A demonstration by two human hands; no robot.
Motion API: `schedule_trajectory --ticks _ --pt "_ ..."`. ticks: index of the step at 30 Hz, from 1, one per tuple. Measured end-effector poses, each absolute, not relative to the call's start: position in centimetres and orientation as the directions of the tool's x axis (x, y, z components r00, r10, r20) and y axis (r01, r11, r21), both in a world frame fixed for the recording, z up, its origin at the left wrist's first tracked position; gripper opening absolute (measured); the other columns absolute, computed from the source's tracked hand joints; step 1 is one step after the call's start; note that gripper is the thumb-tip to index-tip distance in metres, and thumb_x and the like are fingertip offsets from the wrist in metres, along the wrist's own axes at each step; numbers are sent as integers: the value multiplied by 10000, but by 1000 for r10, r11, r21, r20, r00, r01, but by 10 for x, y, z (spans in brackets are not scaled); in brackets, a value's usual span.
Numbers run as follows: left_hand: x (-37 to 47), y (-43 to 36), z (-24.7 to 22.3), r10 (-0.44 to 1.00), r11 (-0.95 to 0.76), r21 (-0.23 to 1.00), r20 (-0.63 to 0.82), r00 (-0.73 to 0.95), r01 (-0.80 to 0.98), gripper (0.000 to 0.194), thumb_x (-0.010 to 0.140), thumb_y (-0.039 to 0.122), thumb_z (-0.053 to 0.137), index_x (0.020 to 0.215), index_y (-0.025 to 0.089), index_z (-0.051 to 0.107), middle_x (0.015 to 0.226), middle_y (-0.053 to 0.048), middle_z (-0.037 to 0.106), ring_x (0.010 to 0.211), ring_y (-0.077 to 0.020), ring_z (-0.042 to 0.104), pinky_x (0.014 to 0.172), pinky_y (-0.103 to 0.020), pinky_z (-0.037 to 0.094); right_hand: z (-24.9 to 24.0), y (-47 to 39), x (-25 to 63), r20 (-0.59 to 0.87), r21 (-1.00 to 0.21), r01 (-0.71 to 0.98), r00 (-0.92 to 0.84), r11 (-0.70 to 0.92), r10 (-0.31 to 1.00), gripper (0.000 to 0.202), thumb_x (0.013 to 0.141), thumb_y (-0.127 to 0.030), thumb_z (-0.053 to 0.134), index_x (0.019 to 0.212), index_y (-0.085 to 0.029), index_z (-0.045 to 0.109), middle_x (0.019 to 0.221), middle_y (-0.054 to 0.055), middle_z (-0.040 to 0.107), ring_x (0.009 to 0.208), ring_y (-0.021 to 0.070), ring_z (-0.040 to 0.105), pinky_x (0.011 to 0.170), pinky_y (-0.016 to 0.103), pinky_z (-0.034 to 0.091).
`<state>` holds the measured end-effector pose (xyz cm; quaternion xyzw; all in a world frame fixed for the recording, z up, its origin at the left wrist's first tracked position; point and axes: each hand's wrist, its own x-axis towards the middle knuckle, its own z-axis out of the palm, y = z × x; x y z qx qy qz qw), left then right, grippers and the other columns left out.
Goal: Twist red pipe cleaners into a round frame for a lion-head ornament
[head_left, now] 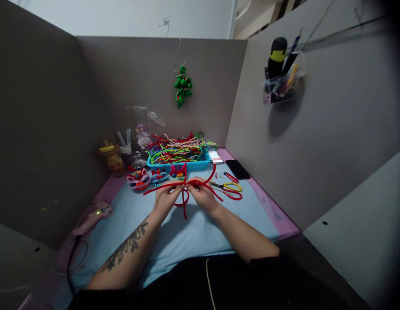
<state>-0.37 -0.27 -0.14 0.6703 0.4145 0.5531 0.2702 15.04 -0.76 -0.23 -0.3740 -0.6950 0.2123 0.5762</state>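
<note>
Several red pipe cleaners [158,188] cross between my hands above the blue cloth, their ends pointing outward in different directions and one curving into a loop below. My left hand [167,196] pinches them just left of the crossing. On the right side of the crossing, my right hand [201,194] has its fingers closed on the same red pipe cleaners. Fuzzy animal-face pieces, one pink and red [138,179], one blue [159,177] and one red [177,171], lie beyond my left hand.
Behind the hands stands a blue tray [196,165] heaped with coloured pipe cleaners. Scissors [232,187] and a black phone [238,169] lie to the right. A pink glue gun [94,217] with a cable rests at left, near a metal bowl [137,161].
</note>
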Motion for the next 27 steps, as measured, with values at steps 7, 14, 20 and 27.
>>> schedule_trajectory --ticks 7,14,20,27 --pt "-2 -5 2 739 -670 701 661 131 243 130 768 268 638 842 202 722 853 -58 713 791 -177 647 756 -302 511 -7 -2 147 408 -911 -97 -78 401 910 165 767 -343 606 727 -191 560 564 -32 550 498 107 516 490 228 408" --pt "5 -8 -4 783 -620 767 618 68 166 102 757 265 648 812 204 709 836 -47 698 795 -170 636 761 -298 503 -7 2 138 286 -858 -465 -76 220 955 247 610 -295 749 747 -183 577 558 -51 545 460 74 455 448 203 357" --pt "2 8 -12 929 -366 930 365 59 8 228 742 252 612 948 173 669 936 -75 686 845 -187 633 778 -324 499 -1 8 147 220 -874 -438 28 210 975 178 604 -273 716 639 -159 584 442 -73 453 384 46 342 381 195 227" --pt "-14 12 1 936 -289 956 294 195 -54 477 622 152 684 1089 181 588 1137 -99 613 1011 -211 586 765 -288 488 2 12 158 192 -913 -346 104 216 976 121 624 -253 637 598 -160 563 439 -61 477 387 58 375 378 201 238"
